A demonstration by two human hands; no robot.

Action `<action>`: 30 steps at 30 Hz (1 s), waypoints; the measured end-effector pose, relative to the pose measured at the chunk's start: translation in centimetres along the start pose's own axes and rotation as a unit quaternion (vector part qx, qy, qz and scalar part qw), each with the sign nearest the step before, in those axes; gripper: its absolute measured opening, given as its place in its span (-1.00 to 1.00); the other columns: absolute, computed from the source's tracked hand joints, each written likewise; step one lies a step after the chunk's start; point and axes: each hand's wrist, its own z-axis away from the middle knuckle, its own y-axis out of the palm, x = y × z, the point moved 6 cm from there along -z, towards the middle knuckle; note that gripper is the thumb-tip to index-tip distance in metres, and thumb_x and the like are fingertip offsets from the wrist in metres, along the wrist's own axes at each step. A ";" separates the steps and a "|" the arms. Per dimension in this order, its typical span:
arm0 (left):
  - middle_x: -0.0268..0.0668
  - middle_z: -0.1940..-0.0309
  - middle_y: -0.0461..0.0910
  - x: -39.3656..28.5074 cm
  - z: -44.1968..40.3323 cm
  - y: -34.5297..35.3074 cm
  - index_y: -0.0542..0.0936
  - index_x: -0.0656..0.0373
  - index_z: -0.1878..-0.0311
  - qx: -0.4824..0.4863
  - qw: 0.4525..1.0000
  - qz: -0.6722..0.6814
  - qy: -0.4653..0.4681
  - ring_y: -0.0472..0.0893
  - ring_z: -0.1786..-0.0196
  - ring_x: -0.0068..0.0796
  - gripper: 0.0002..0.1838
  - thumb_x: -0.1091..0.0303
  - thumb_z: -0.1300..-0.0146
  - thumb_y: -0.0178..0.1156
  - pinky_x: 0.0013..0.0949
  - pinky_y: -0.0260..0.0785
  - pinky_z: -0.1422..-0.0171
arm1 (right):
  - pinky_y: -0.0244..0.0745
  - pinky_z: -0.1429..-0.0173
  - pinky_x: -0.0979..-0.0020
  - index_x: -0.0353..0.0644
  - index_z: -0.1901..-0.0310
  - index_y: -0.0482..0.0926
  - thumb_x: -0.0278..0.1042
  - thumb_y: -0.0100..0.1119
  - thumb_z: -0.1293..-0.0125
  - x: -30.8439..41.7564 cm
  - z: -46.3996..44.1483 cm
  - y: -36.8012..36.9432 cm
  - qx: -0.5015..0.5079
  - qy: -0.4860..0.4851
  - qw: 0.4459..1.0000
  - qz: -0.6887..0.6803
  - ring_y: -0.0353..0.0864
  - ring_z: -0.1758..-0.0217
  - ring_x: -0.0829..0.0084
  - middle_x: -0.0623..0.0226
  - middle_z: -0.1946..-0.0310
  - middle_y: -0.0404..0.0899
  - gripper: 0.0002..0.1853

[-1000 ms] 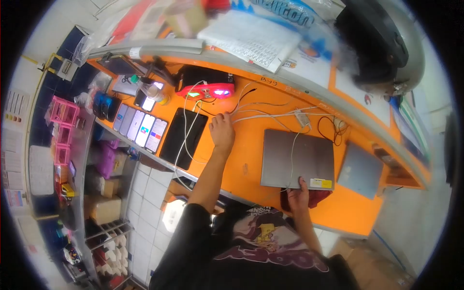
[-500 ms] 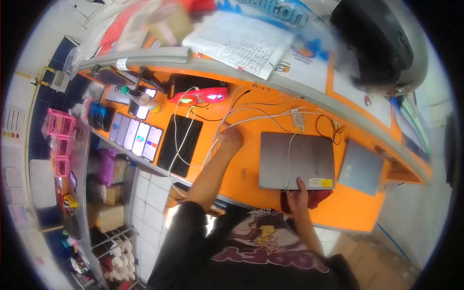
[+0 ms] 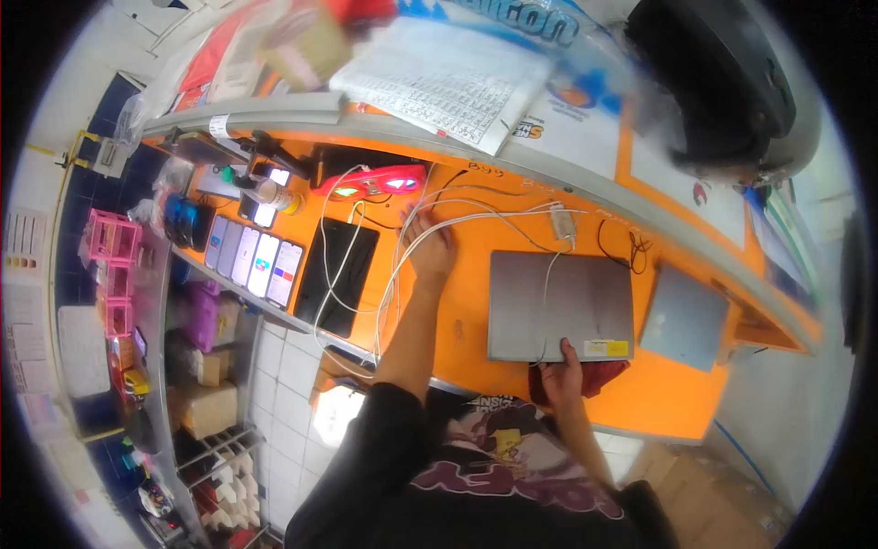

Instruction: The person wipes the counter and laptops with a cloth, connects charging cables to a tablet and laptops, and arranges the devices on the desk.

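Note:
White cables point(image 3: 457, 218) cross the orange desk and pass over my left hand point(image 3: 432, 245), whose fingers look apart near a red device point(image 3: 380, 182) with lit ends. My right hand point(image 3: 561, 375) grips the front edge of a closed gray laptop point(image 3: 558, 302), thumb on top and fingers underneath. A dark red item point(image 3: 599, 377) shows under that edge. Left of my left hand lies a black tablet point(image 3: 337, 279) with a white cable over it. A white adapter point(image 3: 562, 221) rests behind the laptop.
Several lit phones point(image 3: 262, 263) stand in a row at the left, near a bottle point(image 3: 277, 195). Another gray laptop point(image 3: 686, 316) lies at the right. A shelf holds a written sheet point(image 3: 439, 82) and a helmet point(image 3: 713, 82).
The white cables have shifted left and now hang down past my left forearm to the desk edge. My left hand has moved slightly among them. My right hand stays on the laptop.

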 end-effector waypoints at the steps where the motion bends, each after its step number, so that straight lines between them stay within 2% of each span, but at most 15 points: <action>1: 0.22 -0.28 0.43 0.1 -0.7 0.6 0.30 0.33 -0.37 0.032 0.999 -0.015 0.023 0.37 -0.34 0.32 -0.40 0.22 -0.36 0.13 0.35 0.15 -0.40 | 0.50 -0.35 0.13 -0.15 -0.17 0.42 -0.35 0.20 -0.42 0.0 0.1 0.2 -0.002 -0.002 1.000 -0.002 0.52 -0.27 0.22 0.25 -0.19 0.50 -0.66; 2: 0.16 -0.22 0.49 -0.1 -1.3 1.0 0.41 0.27 -0.29 0.064 0.996 -0.030 0.046 0.43 -0.27 0.30 -0.50 0.24 -0.35 0.13 0.34 0.21 -0.33 | 0.50 -0.35 0.13 -0.15 -0.17 0.42 -0.34 0.21 -0.42 0.1 0.2 0.6 0.002 0.001 1.000 -0.001 0.51 -0.28 0.22 0.25 -0.20 0.50 -0.65; 3: 0.16 -0.22 0.49 0.0 -1.8 1.1 0.41 0.27 -0.29 0.067 0.996 -0.028 0.047 0.43 -0.27 0.30 -0.50 0.24 -0.35 0.13 0.34 0.21 -0.33 | 0.49 -0.36 0.13 -0.15 -0.17 0.42 -0.32 0.22 -0.41 0.1 0.4 0.9 0.004 0.004 1.000 0.001 0.50 -0.29 0.22 0.25 -0.21 0.49 -0.64; 5: 0.11 -0.08 0.52 -0.1 -2.4 2.6 0.48 0.25 -0.14 0.217 0.968 0.110 0.055 0.42 -0.26 0.24 -0.63 0.29 -0.33 0.11 0.33 0.18 -0.31 | 0.50 -0.36 0.13 -0.15 -0.17 0.41 -0.32 0.22 -0.41 0.0 0.3 1.3 0.009 -0.007 1.000 -0.009 0.51 -0.28 0.21 0.24 -0.20 0.50 -0.64; 6: 0.05 0.11 0.55 0.1 -1.0 4.7 0.53 0.23 -0.06 0.246 0.951 0.183 0.049 0.53 -0.06 0.17 -0.70 0.30 -0.33 0.11 0.23 0.34 -0.09 | 0.50 -0.35 0.13 -0.15 -0.18 0.41 -0.31 0.21 -0.41 -0.1 0.4 1.6 0.015 -0.016 1.000 -0.018 0.51 -0.28 0.21 0.23 -0.20 0.50 -0.63; 7: 0.05 0.11 0.55 -0.4 -0.2 4.1 0.53 0.23 -0.06 0.244 0.952 0.180 0.045 0.53 -0.06 0.17 -0.70 0.30 -0.33 0.11 0.23 0.34 -0.09 | 0.50 -0.35 0.13 -0.15 -0.18 0.41 -0.31 0.21 -0.41 -0.1 0.3 1.7 0.018 -0.011 1.000 -0.015 0.51 -0.28 0.21 0.23 -0.20 0.50 -0.63; 9: 0.07 0.20 0.60 -3.0 2.3 1.9 0.57 0.15 -0.03 0.313 0.910 0.250 0.106 0.61 0.05 0.12 -0.73 0.26 -0.34 0.13 0.08 0.45 0.01 | 0.51 -0.35 0.12 -0.16 -0.18 0.40 -0.31 0.21 -0.42 -0.1 0.0 1.4 0.002 -0.002 1.000 -0.010 0.52 -0.27 0.21 0.24 -0.19 0.50 -0.63; 10: 0.07 0.20 0.60 -3.7 2.6 0.3 0.57 0.15 -0.03 0.318 0.907 0.253 0.109 0.61 0.05 0.12 -0.73 0.26 -0.34 0.13 0.08 0.45 0.01 | 0.51 -0.35 0.12 -0.16 -0.18 0.40 -0.31 0.21 -0.42 -0.1 0.0 1.2 -0.003 -0.005 1.000 -0.013 0.52 -0.27 0.21 0.24 -0.19 0.50 -0.63; 12: 0.05 0.30 0.62 -4.3 3.6 -1.5 0.59 0.10 -0.04 0.450 0.866 0.215 0.022 0.64 0.14 0.07 -0.70 0.15 -0.37 0.15 -0.01 0.50 0.07 | 0.52 -0.34 0.12 -0.15 -0.19 0.40 -0.31 0.19 -0.43 0.3 -0.1 1.3 0.015 -0.021 1.000 -0.016 0.52 -0.27 0.21 0.24 -0.19 0.51 -0.64; 15: 0.01 0.31 0.65 -6.1 3.1 -3.4 0.64 0.10 -0.01 0.422 0.863 0.266 0.071 0.66 0.13 0.04 -0.64 0.03 -0.40 0.15 0.01 0.49 0.03 | 0.52 -0.34 0.13 -0.14 -0.18 0.41 -0.31 0.17 -0.44 0.6 0.4 1.7 0.001 -0.034 0.999 -0.023 0.52 -0.28 0.22 0.25 -0.20 0.50 -0.65; 19: -0.08 0.34 0.63 -6.4 2.0 -3.1 0.70 0.18 0.10 0.394 0.849 0.346 0.060 0.65 0.23 -0.10 -0.62 0.01 -0.39 0.21 -0.09 0.46 0.11 | 0.55 -0.31 0.13 -0.14 -0.18 0.42 -0.32 0.15 -0.44 0.8 0.3 0.9 -0.008 -0.035 0.999 -0.018 0.54 -0.27 0.23 0.25 -0.18 0.53 -0.67; 21: -0.19 0.40 0.57 -5.2 1.1 -2.8 0.74 0.22 0.15 0.367 0.814 0.449 -0.036 0.56 0.33 -0.32 -0.68 0.12 -0.37 0.27 -0.26 0.39 0.20 | 0.62 -0.25 0.13 -0.14 -0.17 0.44 -0.33 0.15 -0.44 1.2 0.8 1.4 0.021 -0.050 0.998 -0.028 0.58 -0.24 0.21 0.26 -0.16 0.56 -0.68; 22: -0.19 0.40 0.57 -5.2 1.1 -2.9 0.74 0.22 0.15 0.365 0.813 0.452 -0.037 0.56 0.33 -0.32 -0.68 0.12 -0.37 0.27 -0.26 0.39 0.20 | 0.62 -0.25 0.13 -0.14 -0.17 0.44 -0.33 0.15 -0.44 1.4 0.8 1.3 0.022 -0.051 0.998 -0.025 0.58 -0.24 0.21 0.26 -0.16 0.56 -0.68; 24: -0.27 0.42 0.50 -4.3 0.9 -2.8 0.74 0.22 0.08 0.338 0.777 0.512 -0.138 0.44 0.36 -0.47 -0.74 0.22 -0.34 0.32 -0.38 0.31 0.24 | 0.67 -0.19 0.12 -0.15 -0.17 0.44 -0.31 0.15 -0.45 1.6 0.8 0.9 0.017 -0.052 0.998 -0.035 0.62 -0.21 0.20 0.25 -0.15 0.59 -0.68; 30: -0.34 0.44 0.46 -4.0 2.4 -2.8 0.75 0.24 0.08 0.346 0.753 0.542 -0.144 0.42 0.35 -0.54 -0.75 0.28 -0.30 0.35 -0.42 0.29 0.25 | 0.67 -0.20 0.08 -0.16 -0.17 0.45 -0.31 0.14 -0.45 1.6 0.8 1.0 0.023 -0.057 0.997 -0.049 0.61 -0.22 0.18 0.23 -0.16 0.58 -0.69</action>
